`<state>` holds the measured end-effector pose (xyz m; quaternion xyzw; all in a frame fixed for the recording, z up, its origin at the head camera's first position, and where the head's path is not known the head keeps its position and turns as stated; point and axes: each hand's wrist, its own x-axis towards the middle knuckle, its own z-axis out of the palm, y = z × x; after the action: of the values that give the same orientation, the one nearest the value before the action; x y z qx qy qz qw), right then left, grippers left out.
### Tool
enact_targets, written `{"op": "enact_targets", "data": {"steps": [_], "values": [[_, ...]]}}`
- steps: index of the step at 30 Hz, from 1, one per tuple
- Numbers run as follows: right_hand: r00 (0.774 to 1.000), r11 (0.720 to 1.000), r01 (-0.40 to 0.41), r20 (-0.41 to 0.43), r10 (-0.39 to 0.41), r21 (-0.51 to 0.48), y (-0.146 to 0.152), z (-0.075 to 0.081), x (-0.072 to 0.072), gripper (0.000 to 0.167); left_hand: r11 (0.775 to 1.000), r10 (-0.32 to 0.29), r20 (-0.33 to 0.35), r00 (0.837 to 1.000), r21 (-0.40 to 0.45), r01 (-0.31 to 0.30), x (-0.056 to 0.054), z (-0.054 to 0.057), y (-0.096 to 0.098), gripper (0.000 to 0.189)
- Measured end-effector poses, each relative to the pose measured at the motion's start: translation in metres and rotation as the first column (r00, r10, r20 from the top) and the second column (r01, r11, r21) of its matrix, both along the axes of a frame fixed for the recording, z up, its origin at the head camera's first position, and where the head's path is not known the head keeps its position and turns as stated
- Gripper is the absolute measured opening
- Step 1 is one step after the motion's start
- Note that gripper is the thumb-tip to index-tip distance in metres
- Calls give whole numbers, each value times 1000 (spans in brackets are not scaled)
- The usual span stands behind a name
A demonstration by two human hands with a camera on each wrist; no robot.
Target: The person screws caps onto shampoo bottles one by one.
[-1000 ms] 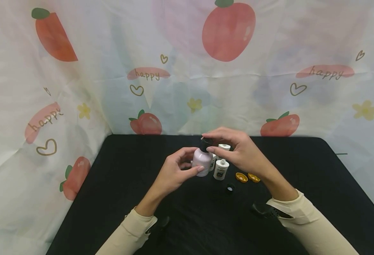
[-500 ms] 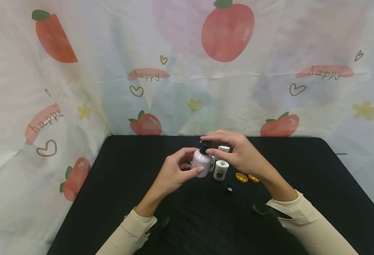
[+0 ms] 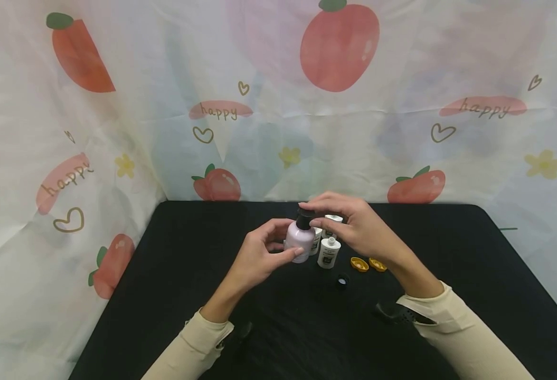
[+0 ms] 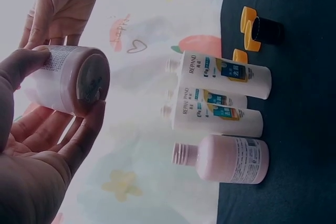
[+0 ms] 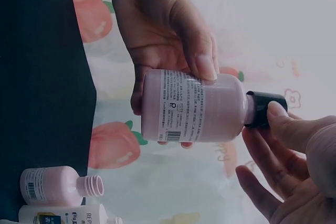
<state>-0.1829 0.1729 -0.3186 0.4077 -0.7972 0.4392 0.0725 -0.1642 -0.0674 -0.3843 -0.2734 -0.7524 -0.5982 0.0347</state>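
Note:
Raised over the table, my left hand [image 3: 261, 254] grips a pale pink bottle [image 3: 298, 244] around its body, thumb on one side and fingers on the other. On the bottle's neck sits a black cap [image 3: 303, 219]. My right hand [image 3: 360, 226] pinches that cap between thumb and fingers. In the right wrist view the cap [image 5: 257, 110] covers the top of the neck, with a strip of pink neck showing below it. The bottle's label [image 5: 181, 106] faces that camera, and its round base [image 4: 93, 83] shows in the left wrist view.
Behind the hands stand several white bottles [image 4: 226, 73] with bare necks, beside an uncapped pink bottle [image 4: 231, 159] with a threaded neck. Yellow caps [image 3: 359, 265] and a loose black cap [image 3: 342, 282] lie on the black table [image 3: 202, 232]. A printed curtain [image 3: 268, 63] surrounds it.
My right thumb and fingers shift slightly around the cap. The bottle stays at nearly the same spot in my left hand.

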Motion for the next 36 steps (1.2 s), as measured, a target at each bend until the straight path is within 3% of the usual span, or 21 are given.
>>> {"op": "enact_targets", "data": {"steps": [15, 23, 30, 36], "values": [[997, 998, 67, 38, -66, -16, -8, -3, 1, 39, 999, -27, 6, 1000, 21, 27, 0, -3, 2, 46], [999, 996, 38, 21, -36, -81, -13, -6, 0, 41, 999, -17, 1, 1000, 29, 17, 2, -2, 2, 49], [991, 987, 123, 57, -118, -105, -18, -11, 3, 36, 999, -13, 12, 1000, 36, 13, 2, -5, 3, 48], [988, 986, 151, 50, -147, -71, -16, -11, 4, 40, 1000, 2, 13, 1000, 30, -2, 1, -6, 0, 49]]}}
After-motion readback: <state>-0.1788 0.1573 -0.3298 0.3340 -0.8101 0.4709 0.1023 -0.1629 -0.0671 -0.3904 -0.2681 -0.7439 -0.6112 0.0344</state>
